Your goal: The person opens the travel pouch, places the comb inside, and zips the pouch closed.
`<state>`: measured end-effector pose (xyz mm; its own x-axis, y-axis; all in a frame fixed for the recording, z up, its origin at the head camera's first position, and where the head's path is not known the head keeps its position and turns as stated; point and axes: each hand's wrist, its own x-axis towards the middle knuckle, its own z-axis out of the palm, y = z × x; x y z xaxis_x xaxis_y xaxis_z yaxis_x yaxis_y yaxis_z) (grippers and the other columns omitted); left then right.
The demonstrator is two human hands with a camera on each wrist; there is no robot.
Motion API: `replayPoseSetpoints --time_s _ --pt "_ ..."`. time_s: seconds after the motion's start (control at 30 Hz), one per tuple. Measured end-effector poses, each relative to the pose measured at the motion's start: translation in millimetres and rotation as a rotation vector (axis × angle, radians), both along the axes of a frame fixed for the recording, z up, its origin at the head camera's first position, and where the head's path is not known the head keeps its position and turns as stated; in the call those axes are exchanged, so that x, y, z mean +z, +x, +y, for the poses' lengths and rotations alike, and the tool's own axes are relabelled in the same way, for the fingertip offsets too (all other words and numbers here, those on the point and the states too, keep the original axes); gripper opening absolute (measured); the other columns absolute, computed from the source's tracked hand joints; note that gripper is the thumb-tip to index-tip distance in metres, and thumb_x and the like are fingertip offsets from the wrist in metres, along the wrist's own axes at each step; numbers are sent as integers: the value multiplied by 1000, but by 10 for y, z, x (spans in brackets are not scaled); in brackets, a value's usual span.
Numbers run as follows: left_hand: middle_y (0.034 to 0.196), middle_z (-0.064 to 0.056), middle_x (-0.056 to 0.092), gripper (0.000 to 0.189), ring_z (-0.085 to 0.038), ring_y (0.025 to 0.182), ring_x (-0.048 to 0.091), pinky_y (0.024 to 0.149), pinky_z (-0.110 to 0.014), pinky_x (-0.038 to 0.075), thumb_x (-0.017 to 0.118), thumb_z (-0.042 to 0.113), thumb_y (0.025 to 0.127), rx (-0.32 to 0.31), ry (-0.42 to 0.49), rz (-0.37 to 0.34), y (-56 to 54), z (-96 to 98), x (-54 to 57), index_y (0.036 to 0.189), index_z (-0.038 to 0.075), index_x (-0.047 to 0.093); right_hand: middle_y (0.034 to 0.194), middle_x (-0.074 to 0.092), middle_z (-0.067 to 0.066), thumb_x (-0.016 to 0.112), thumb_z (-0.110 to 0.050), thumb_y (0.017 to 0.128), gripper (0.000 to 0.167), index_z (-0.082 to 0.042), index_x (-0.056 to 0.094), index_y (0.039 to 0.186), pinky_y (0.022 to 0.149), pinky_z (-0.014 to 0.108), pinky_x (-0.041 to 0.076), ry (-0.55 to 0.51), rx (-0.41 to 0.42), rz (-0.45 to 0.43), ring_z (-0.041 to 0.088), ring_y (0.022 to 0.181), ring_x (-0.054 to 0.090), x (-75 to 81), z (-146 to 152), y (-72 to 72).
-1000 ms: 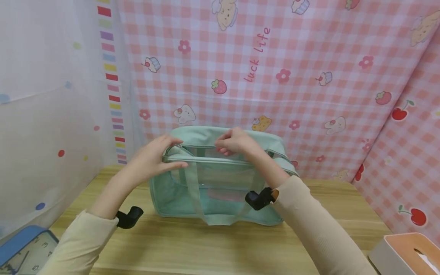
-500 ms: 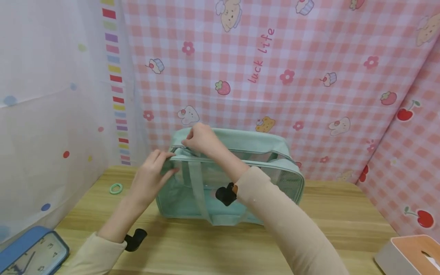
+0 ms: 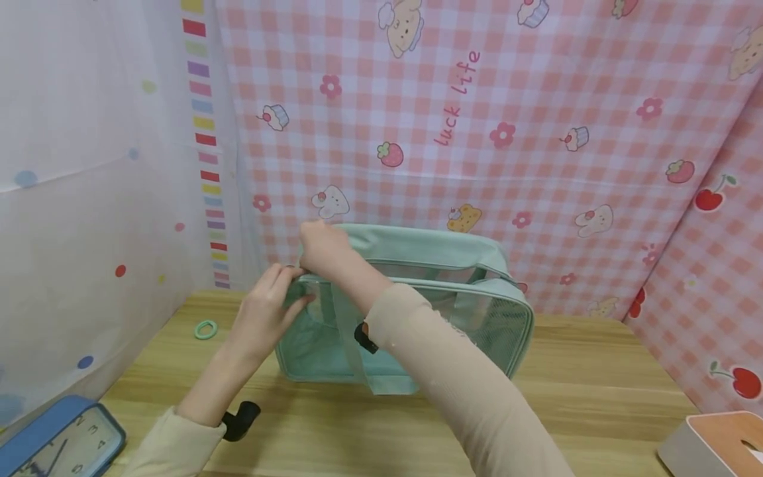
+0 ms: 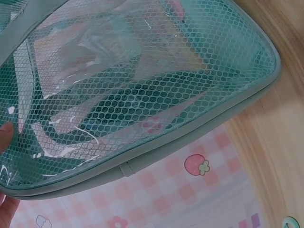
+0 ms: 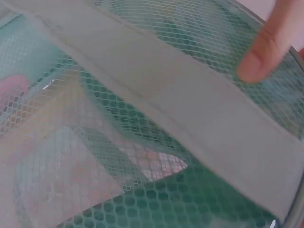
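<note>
A mint-green bag (image 3: 435, 245) with a see-through mesh front stands upright on the wooden table, its top partly unzipped toward the right. My left hand (image 3: 262, 310) grips the bag's upper left corner, thumb on the front and fingers over the top edge. Right beside it, my right hand (image 3: 326, 248) is at the left end of the top zipper, fingers curled around the zipper pull; its own back hides the fingertips. A pale carry strap (image 5: 166, 85) crosses the front in the right wrist view. Through the mesh (image 4: 142, 109), clear plastic and a pinkish item show.
A small green ring (image 3: 205, 330) lies left of the bag. A blue clock (image 3: 71, 440) stands at the front left, and a tissue box (image 3: 715, 440) at the front right. Pink checked cloth (image 3: 536, 179) hangs behind the bag.
My right hand has moved left along the bag's top from its middle to the left corner. My left hand has shifted slightly lower at the corner. The green ring has come into view.
</note>
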<state>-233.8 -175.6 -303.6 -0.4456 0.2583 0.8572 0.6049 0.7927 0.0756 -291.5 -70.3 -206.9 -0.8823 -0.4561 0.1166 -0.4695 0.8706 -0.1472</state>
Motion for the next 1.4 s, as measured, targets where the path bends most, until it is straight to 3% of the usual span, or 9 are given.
replayPoseSetpoints --time_s 0.23,0.37,0.5,0.73,0.9,1.0,1.1,1.3,1.4 --pt "87 -13 58 38 -24 81 60 69 -33 55 80 6 65 15 1 -8 -4 6 -7 96 -3 60 86 64 7 63 -12 86 22 -3 55 104 57 21 48 -218 -64 -35 14 66 58 75 216 -1" --pt "87 -13 59 38 -24 81 60 70 -34 55 80 6 64 18 6 -3 -9 4 -11 96 -3 60 75 68 10 71 -16 80 29 0 59 101 51 19 51 -385 -130 -144 14 55 60 72 333 -29" --pt "87 -13 60 39 -24 80 60 70 -33 55 81 7 64 17 8 5 -10 9 -20 96 -4 61 72 69 11 73 -14 77 22 2 63 90 55 22 56 -508 -194 -256 17 57 66 75 414 -76" --pt "86 -13 59 39 -23 79 59 69 -33 55 81 7 64 20 11 9 -11 24 -30 96 -3 61 77 71 13 73 -10 76 35 4 57 104 62 27 58 -627 -270 -391 16 55 67 83 506 -174" --pt "87 -14 60 40 -23 79 59 69 -33 55 81 7 64 16 16 12 -8 31 -25 96 -3 61 63 67 10 70 -4 77 52 7 44 120 64 29 58 -709 -276 -472 17 52 66 121 623 -165" --pt "87 -14 60 40 -24 80 60 69 -33 55 81 6 63 18 18 10 -6 31 -21 96 -4 61 57 62 7 69 -3 76 47 8 45 116 64 30 58 -727 -280 -483 15 48 63 148 706 -147" --pt "87 -14 60 40 -24 80 60 70 -33 55 81 6 63 25 21 10 0 25 -19 96 -4 61 56 62 5 71 -4 76 32 5 53 100 66 30 58 -742 -291 -486 12 46 61 156 775 -151" --pt "87 -14 59 40 -24 79 60 69 -33 56 81 6 63 31 17 17 6 17 -21 96 -5 61 65 64 7 73 -4 74 40 4 49 105 65 26 58 -799 -314 -530 13 51 63 181 874 -163" --pt "86 -14 59 40 -24 78 60 69 -33 56 81 6 63 31 12 22 3 24 -20 96 -4 61 69 64 10 73 -1 73 35 4 50 99 64 26 58 -840 -322 -541 14 51 64 183 928 -170"
